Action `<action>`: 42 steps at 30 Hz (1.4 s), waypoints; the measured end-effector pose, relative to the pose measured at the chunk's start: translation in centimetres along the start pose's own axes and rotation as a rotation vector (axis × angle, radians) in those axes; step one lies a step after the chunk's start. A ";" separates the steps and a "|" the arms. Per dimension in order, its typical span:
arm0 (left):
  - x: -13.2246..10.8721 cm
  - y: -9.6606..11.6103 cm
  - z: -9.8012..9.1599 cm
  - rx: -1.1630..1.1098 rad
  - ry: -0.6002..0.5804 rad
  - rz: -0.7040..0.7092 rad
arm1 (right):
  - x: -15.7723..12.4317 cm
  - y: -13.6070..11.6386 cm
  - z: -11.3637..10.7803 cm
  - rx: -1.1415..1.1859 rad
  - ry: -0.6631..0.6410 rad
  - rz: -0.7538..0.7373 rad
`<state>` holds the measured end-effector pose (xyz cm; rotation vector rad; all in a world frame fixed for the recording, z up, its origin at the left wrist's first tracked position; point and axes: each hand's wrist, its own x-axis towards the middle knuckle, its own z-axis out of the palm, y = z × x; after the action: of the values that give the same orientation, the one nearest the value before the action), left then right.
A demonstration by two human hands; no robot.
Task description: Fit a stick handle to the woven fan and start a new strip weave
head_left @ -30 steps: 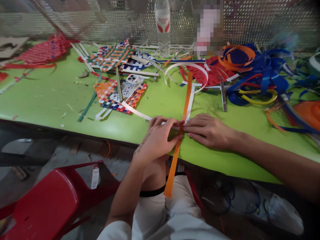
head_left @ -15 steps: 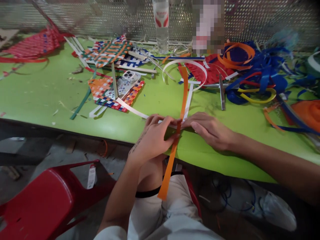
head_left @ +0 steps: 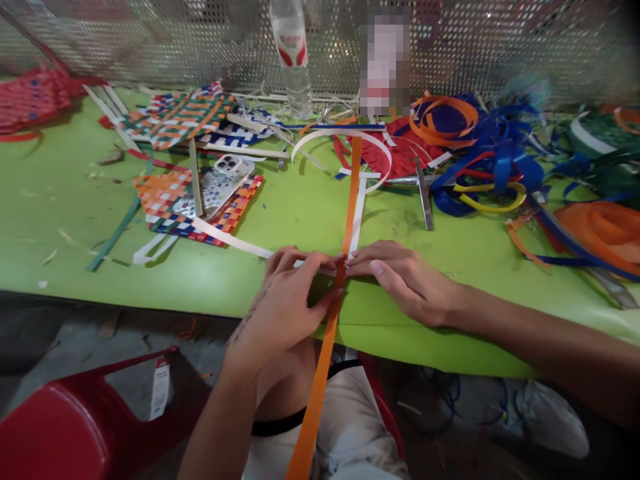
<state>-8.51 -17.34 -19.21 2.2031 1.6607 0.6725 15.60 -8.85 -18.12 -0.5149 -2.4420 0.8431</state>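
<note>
**Loose strips meet at the fingertips**

The left hand (head_left: 283, 303) sets thumb and forefinger against the orange strip (head_left: 325, 357); whether they clamp it, I cannot tell. Opposite, the right hand (head_left: 405, 280) keeps its thumb apart from its fingers, whose tips touch where the strips meet.

The orange strip passes between both hands, reaching forward beyond them and dropping over the table (head_left: 310, 207) edge behind. One white strip (head_left: 230, 239) extends leftward past the left hand; another white strip (head_left: 357, 220) runs forward from the right fingertips.

Fingertips look like the main hold, so lifting either hand could let the strips slide askew. A leg brushing the hanging end might tug the orange strip loose.
</note>
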 end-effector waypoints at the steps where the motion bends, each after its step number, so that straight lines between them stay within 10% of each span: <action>1: 0.0 0.1 0.0 0.001 -0.004 -0.005 | 0.0 0.1 0.1 -0.038 -0.004 -0.001; 12: -0.1 0.3 0.0 -0.017 -0.004 -0.042 | -0.7 1.3 0.9 -0.365 -0.034 -0.175; 42: 0.1 0.4 -0.1 -0.017 -0.024 -0.023 | -0.7 2.2 1.1 -0.384 -0.014 -0.236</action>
<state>-8.21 -17.34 -18.88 2.1688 1.6593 0.6495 15.91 -8.09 -20.53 -0.3418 -2.6221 0.2826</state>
